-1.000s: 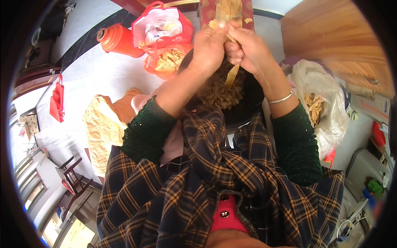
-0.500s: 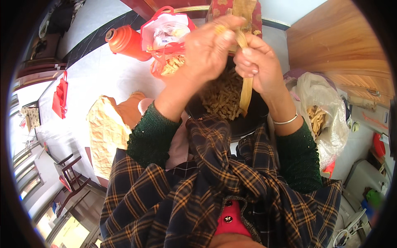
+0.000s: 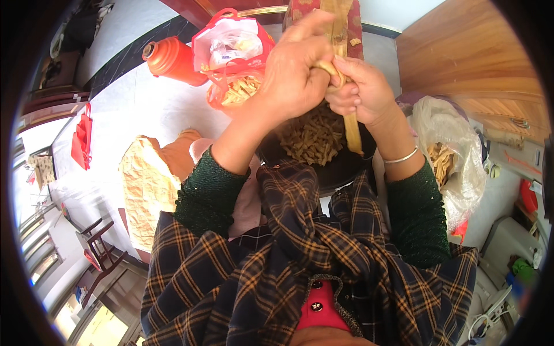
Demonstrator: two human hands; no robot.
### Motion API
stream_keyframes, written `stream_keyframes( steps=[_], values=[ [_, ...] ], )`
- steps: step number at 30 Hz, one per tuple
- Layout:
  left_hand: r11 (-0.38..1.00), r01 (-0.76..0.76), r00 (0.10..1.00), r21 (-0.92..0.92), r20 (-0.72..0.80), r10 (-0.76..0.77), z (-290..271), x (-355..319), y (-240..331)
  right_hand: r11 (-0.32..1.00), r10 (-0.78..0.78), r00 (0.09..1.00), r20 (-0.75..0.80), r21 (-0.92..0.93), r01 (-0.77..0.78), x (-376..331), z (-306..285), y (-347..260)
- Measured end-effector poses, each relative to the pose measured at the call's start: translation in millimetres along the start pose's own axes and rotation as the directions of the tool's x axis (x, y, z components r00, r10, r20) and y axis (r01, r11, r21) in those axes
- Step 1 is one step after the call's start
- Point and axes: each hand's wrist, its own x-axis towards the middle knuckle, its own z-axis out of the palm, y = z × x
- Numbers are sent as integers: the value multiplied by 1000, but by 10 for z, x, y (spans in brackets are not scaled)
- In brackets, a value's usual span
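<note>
Over the dark basin (image 3: 359, 169), which sat just below the grip with a heap of short, tan-brown pieces (image 3: 311, 138) in it, I saw the two hands draw together; a moment earlier the left one had been lifted a little apart. Now the left hand (image 3: 299, 76) was curled in, its index finger reaching away past the grip, and the right hand (image 3: 363, 95) was in a fist, thumb pressed toward the left fingers. Between them they held a yellowish strip (image 3: 353, 135), newly bent where the hands met, so I judged the work to be mid-fold rather than finished. The strip ran through the right fist, its tail hanging below the grip, slightly further right than before, beside the heap; exactly how the left fingers pinched it, I couldn't tell.
</note>
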Motion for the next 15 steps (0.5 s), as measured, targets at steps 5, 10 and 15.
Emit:
stream_keyframes(
  steps=[5,10,15],
  values=[
    [1000,-16,999,-21,42,17,-92,-26,68,986,134,990,40,-102,-129,-11,-25,-38],
    [940,326,944,-102,-12,-329,-4,-53,42,683,-394,911,-119,-701,204,4,39,-8],
    [838,502,846,-215,-81,-527,16,-36,-39,878,-199,979,-44,-451,158,-69,-1,-99]
  ],
)
